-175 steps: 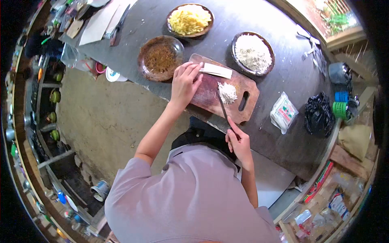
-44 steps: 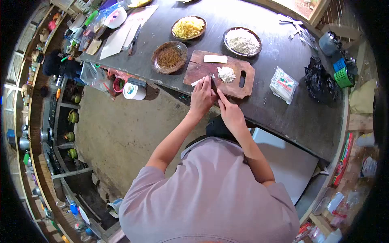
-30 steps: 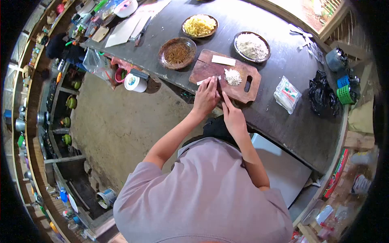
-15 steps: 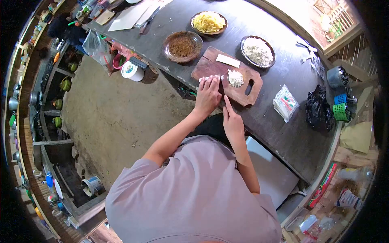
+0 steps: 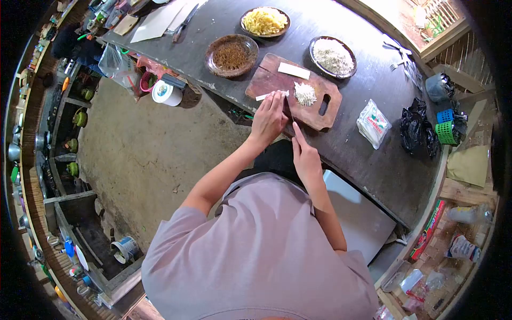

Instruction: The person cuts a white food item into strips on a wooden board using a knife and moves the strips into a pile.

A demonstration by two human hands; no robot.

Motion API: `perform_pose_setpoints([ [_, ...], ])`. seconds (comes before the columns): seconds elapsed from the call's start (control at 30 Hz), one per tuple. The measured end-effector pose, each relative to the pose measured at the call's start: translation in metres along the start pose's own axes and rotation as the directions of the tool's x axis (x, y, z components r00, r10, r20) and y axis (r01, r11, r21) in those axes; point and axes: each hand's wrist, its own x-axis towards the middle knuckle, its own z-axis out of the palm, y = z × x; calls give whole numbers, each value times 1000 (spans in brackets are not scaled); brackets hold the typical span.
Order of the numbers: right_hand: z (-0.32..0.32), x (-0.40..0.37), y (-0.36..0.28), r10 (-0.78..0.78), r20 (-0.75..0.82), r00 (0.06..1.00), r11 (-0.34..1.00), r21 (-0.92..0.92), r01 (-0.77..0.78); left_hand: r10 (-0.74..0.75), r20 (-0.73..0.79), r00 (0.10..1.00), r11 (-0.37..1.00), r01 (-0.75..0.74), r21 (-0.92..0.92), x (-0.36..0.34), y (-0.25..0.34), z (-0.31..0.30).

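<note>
- Pressing down with my left hand [image 5: 268,118], I have the fingers stretched out flat and side by side, not curled around anything, on a thin white strip [image 5: 271,96].
- That strip lies under and just past the left fingertips, near the close edge of the wooden cutting board [image 5: 277,81].
- My right hand [image 5: 305,160] is wrapped around a knife [image 5: 290,113], with the forefinger laid out straight along its back. The handle is buried in the palm.
- The dark blade runs forward from that forefinger and sits right against the left hand's outer side; I cannot tell whether its edge touches the strip.
- Just beyond the blade tip, on the board, sits a small heap of white shreds [image 5: 305,94].
- Farther out from both hands a flat white slab [image 5: 293,70] rests on the far part of the board.
- Past the board, well away from my grip, stand three bowls: a brown bowl [image 5: 231,55], a bowl of yellow strips [image 5: 264,21] and a bowl of white shreds [image 5: 333,56].
- Off to the right of the knife hand, a white packet [image 5: 373,124] lies on the dark tabletop [image 5: 352,154].
</note>
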Motion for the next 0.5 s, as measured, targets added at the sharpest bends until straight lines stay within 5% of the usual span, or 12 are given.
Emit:
perform_pose_setpoints([
  [0.1, 4, 9, 3, -68, -53, 996, 997, 43, 71, -8, -9, 1000, 1000, 8, -6, -2, 3, 2],
  [0.23, 9, 47, -8, 24, 6, 1000, 999, 28, -24, 0, -8, 1000, 1000, 0, 17, 0, 2, -1],
  [0.5, 2, 3, 4, 15, -14, 1000, 998, 68, -14, 39, 2, 999, 998, -39, 51, -2, 3, 1],
])
